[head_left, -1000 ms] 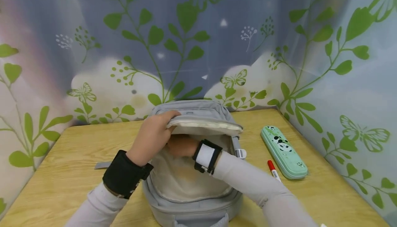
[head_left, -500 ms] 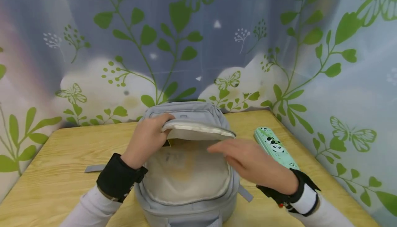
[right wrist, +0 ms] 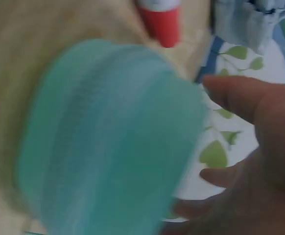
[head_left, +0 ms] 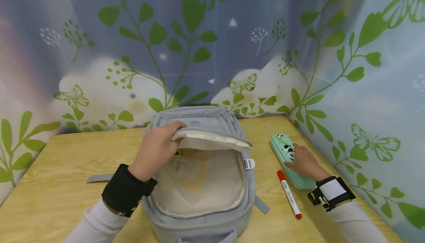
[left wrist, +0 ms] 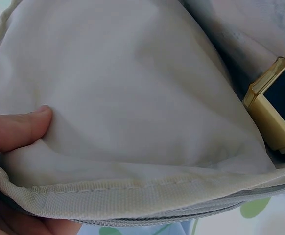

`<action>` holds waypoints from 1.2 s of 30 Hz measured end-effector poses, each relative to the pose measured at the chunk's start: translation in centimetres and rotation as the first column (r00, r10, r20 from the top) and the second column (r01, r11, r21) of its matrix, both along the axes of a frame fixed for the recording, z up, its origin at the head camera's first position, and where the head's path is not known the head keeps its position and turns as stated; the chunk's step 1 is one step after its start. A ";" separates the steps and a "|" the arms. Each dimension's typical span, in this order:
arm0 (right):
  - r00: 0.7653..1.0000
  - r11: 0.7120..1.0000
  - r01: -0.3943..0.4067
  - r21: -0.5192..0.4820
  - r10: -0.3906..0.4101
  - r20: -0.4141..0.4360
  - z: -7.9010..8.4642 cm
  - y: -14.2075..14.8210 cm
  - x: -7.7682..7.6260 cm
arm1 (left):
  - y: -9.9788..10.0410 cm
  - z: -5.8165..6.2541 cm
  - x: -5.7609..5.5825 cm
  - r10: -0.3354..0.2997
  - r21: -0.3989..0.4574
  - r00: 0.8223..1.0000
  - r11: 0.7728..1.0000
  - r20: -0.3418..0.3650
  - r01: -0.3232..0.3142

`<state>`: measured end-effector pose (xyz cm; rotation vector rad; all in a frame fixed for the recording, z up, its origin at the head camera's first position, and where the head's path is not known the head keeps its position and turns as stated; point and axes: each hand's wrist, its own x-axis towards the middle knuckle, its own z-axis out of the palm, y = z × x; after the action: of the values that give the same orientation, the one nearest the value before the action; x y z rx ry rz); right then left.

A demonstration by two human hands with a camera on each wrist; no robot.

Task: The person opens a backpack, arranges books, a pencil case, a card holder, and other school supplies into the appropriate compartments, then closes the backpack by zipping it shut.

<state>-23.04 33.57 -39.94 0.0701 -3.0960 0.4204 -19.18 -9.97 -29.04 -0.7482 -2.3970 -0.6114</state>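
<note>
A grey backpack (head_left: 199, 228) lies on the table with its main compartment unzipped, pale lining showing. My left hand (head_left: 157, 149) grips the edge of its flap (head_left: 212, 136) and keeps it lifted; the left wrist view shows the thumb (left wrist: 25, 127) on the lining side. Inside the bag, a gold box with a dark panel (left wrist: 274, 107) shows partly. To the right, my right hand (head_left: 307, 163) is over a mint-green pencil case (head_left: 282, 147) with panda pictures. Thumb and fingers are spread across its width; in the right wrist view they are parted beside the blurred case (right wrist: 118, 142).
A red-capped white marker (head_left: 289, 195) lies between the backpack and the pencil case. Grey straps (head_left: 99, 178) stick out at the bag's sides. A leaf-patterned curtain (head_left: 186, 51) borders the wooden table (head_left: 83, 154) at the back and right.
My right hand has come out of the backpack and moved right to the pencil case. The left hand keeps holding the flap up.
</note>
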 end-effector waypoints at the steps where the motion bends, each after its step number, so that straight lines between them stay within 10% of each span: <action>1: 0.998 1.000 0.021 0.002 -0.021 0.053 -0.3 0.1 0.1 | 0.0 0.0 0.0 0.000 -0.001 1.000 1.000 0.001 0.000; 6: 0.969 0.998 0.047 -0.031 -0.038 0.242 -0.6 0.5 0.5 | 0.0 -0.1 0.0 -0.004 -0.004 1.000 1.000 0.017 0.004; 14: 0.990 0.989 0.053 -0.136 -0.034 0.138 1.0 0.3 1.5 | -0.1 -0.2 0.0 -0.004 0.005 0.999 1.000 0.039 0.004; 22: 0.977 0.909 -0.208 -0.361 0.176 -0.118 10.3 -2.3 8.3 | -0.3 -0.1 -0.1 0.005 0.007 0.998 1.000 0.066 -0.006; 24: 0.938 0.873 -0.338 -0.351 0.283 -0.199 12.3 -3.4 10.4 | -0.4 -0.1 -0.1 0.007 0.006 0.998 1.000 0.061 -0.007; 27: 0.805 0.754 -0.587 -0.294 0.508 -0.305 13.6 -4.8 13.0 | -0.4 0.0 -0.2 0.009 0.005 0.999 1.000 0.052 -0.009; 31: 0.649 0.591 -0.754 -0.287 0.738 -0.184 13.3 -7.4 14.3 | -0.4 0.0 -0.1 0.005 0.013 0.999 1.000 0.049 -0.005; 36: 0.589 0.581 -0.697 -0.420 0.798 0.127 11.1 -11.6 12.8 | -0.4 0.0 -0.1 0.008 0.030 0.998 0.999 0.062 -0.010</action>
<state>-10.22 21.95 -28.88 1.5188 -3.0232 1.0427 -19.30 -10.36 -29.06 -0.7155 -2.4401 -0.6752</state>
